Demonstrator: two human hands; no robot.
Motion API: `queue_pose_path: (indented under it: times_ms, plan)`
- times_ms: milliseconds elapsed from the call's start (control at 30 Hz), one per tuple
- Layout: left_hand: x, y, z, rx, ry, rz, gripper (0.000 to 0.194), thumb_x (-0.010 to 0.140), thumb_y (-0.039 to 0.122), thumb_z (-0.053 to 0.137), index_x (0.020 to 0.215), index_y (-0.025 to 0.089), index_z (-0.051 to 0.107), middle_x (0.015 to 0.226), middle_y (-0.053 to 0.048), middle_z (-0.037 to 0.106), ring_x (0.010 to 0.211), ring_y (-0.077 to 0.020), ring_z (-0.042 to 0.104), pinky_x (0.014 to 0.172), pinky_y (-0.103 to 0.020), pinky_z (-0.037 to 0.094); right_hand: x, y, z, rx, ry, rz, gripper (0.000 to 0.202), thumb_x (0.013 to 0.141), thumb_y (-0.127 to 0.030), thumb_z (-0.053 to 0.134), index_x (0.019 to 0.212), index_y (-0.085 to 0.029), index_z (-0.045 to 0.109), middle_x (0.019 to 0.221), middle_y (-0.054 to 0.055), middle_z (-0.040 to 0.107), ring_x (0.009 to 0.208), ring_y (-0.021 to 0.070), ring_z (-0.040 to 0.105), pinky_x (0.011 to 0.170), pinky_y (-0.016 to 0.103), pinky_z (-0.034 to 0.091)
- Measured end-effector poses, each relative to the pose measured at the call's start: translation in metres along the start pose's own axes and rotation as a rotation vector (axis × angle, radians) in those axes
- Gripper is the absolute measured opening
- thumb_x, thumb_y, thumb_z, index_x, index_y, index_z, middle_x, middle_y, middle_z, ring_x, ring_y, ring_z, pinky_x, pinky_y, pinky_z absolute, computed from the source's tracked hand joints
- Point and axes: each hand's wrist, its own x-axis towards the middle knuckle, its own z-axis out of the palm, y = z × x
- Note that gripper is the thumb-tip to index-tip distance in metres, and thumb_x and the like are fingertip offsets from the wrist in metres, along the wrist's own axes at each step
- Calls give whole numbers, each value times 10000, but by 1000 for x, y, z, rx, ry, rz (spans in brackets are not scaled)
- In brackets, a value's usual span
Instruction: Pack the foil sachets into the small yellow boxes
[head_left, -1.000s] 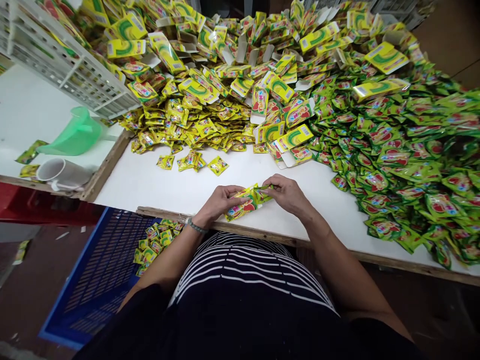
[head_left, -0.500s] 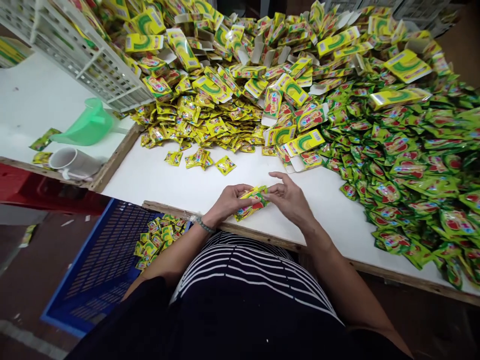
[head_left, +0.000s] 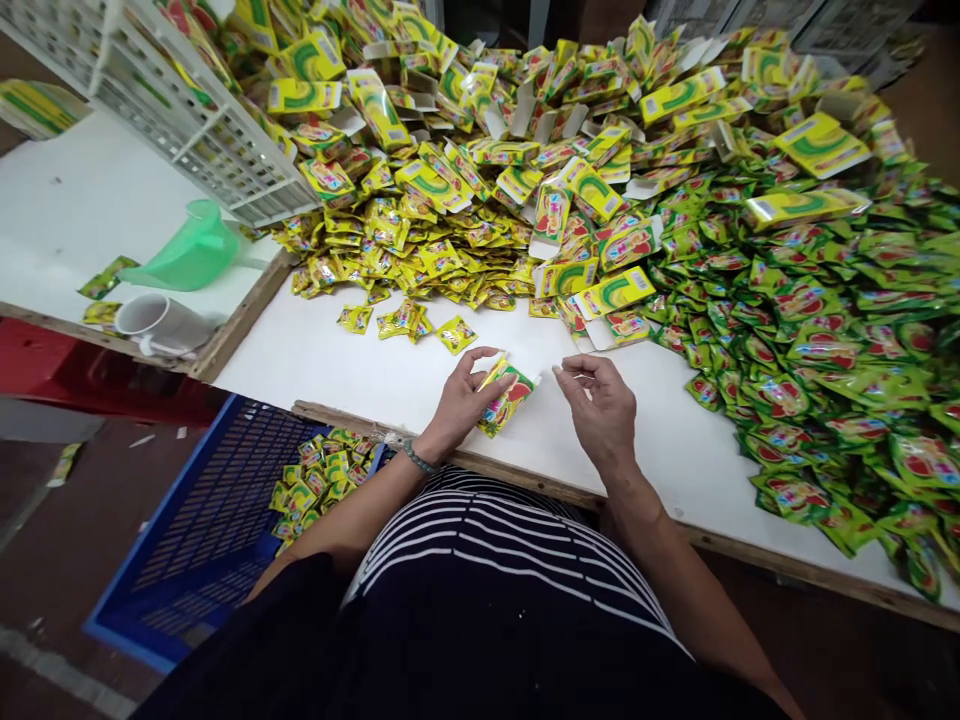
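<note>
The small printed box (head_left: 507,398) is in the left hand (head_left: 459,408) — thumb across its face, fingers behind — over the near edge of the white table (head_left: 652,420). Just to its right, the right hand (head_left: 600,405) is apart from it, fingers bent and raised, with no object visible between them. Beyond the hands lie a few loose yellow sachets (head_left: 456,334), then a heap of yellow sachets (head_left: 405,245), with a pile of boxes (head_left: 559,180) on its far side. Green sachets (head_left: 817,350) spread over the right. At left stand a white mug (head_left: 161,324) and a green scoop (head_left: 191,250); a blue crate (head_left: 195,530) sits below the near edge.
</note>
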Motion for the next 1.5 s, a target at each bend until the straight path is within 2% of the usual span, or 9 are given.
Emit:
queue_pose_path:
  times_ms: [300, 433, 567, 800, 933, 1100, 1267, 1433, 1500]
  plan:
    - [-10, 0, 3, 12, -142, 54, 407, 757, 393, 712, 1055, 190, 522, 796, 17, 619, 644, -84, 564, 603, -199, 434, -3, 12, 4, 183, -383, 164, 302, 814, -510, 613, 881, -216, 643, 658, -22, 576, 660, 144, 562, 674, 302, 496]
    - [-9, 1, 1, -40, -102, 32, 499, 726, 398, 739, 1096, 209, 463, 732, 41, 615, 573, -77, 553, 549, -187, 406, 2, 1, -1, 110, -384, 168, 460, 807, -502, 626, 1167, -215, 631, 698, -13, 664, 681, 161, 617, 714, 323, 520]
    - [-6, 0, 0, -49, -45, 21, 578, 665, 396, 778, 1093, 209, 436, 670, 72, 597, 519, -63, 528, 523, -172, 388, 0, -7, 1, 65, -375, 122, 326, 836, -476, 589, 965, -220, 744, 995, 47, 746, 918, 209, 666, 876, 373, 509]
    - [-9, 3, 1, 50, -87, -9, 578, 664, 382, 785, 1124, 179, 500, 677, 38, 625, 541, -69, 536, 530, -180, 385, 0, 6, 5, 180, -279, 310, 278, 728, -464, 707, 826, -209, 765, 782, 27, 750, 708, 168, 651, 705, 330, 523]
    - [-11, 7, 2, 39, -113, 1, 574, 667, 394, 783, 1138, 163, 550, 715, 12, 649, 578, -80, 556, 559, -196, 407, 3, 13, -5, 291, -378, 355, 270, 701, -457, 741, 846, -232, 773, 831, 20, 758, 777, 172, 664, 807, 362, 518]
    - [-9, 7, 3, -31, -128, -1, 525, 706, 434, 743, 1129, 156, 605, 664, 31, 604, 589, -79, 536, 567, -197, 395, -2, 12, -14, 255, -475, 243, 299, 816, -473, 626, 976, -258, 759, 960, 22, 752, 884, 190, 654, 855, 399, 509]
    - [-7, 7, 1, -21, -21, 27, 463, 720, 469, 722, 1043, 149, 629, 617, 42, 554, 542, -68, 466, 527, -188, 346, -12, 5, 1, 86, -299, -62, 285, 843, -384, 616, 1082, -273, 725, 1042, 50, 737, 961, 209, 631, 914, 421, 485]
    - [1, 14, 4, -5, -2, 46, 463, 715, 498, 718, 1022, 184, 573, 659, 36, 579, 550, -80, 484, 531, -190, 361, -5, -6, 29, 73, -98, -131, 265, 881, -383, 567, 1072, -286, 722, 1032, 65, 731, 963, 218, 651, 870, 407, 521]
    - [3, 22, 3, 37, 18, 69, 514, 709, 530, 707, 1072, 203, 548, 642, 43, 572, 543, -90, 487, 532, -195, 369, -1, -10, 38, 32, -119, -215, 264, 894, -373, 548, 1083, -294, 715, 1021, 59, 737, 942, 216, 655, 863, 406, 519]
